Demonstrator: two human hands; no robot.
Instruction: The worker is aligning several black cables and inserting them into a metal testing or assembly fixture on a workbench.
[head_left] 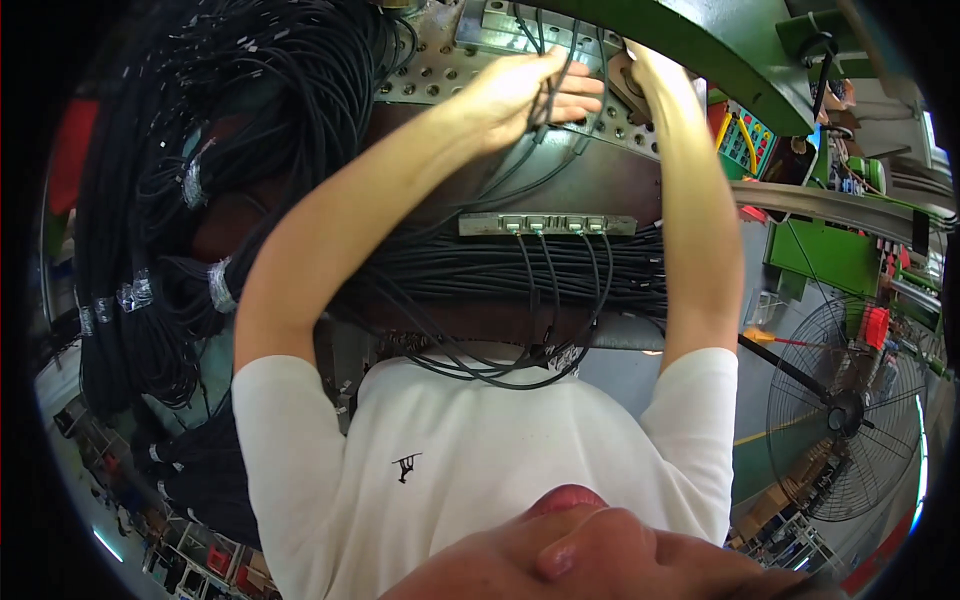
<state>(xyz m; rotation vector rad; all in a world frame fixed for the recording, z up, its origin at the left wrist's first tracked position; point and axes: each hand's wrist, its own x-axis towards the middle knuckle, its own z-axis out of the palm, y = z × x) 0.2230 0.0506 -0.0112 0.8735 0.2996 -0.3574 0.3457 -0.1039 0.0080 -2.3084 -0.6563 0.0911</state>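
Note:
My left hand (pixel 545 95) reaches to the metal fixture (pixel 500 30) at the top, its fingers stretched out and slightly apart. Black cables (pixel 541 132) run down from the fixture across its palm and fingers; no closed grip shows. My right hand (pixel 645 62) is beside a brown block-like part (pixel 626 88), to the right of the cables. The green machine arm hides part of it, and its fingers cannot be made out. Nearer to me, a metal strip (pixel 480 225) holds several pale connectors (pixel 537 225) in a row, with thin dark cables hanging from them toward my shirt.
A green machine arm (pixel 690 35) curves over the top right. Large bundles of black cable (pixel 300 80) hang at the left, some wrapped in clear film (pixel 220 285). More cables (pixel 450 265) lie behind the strip. A button panel (pixel 745 140) and black caged fan (pixel 845 410) stand right.

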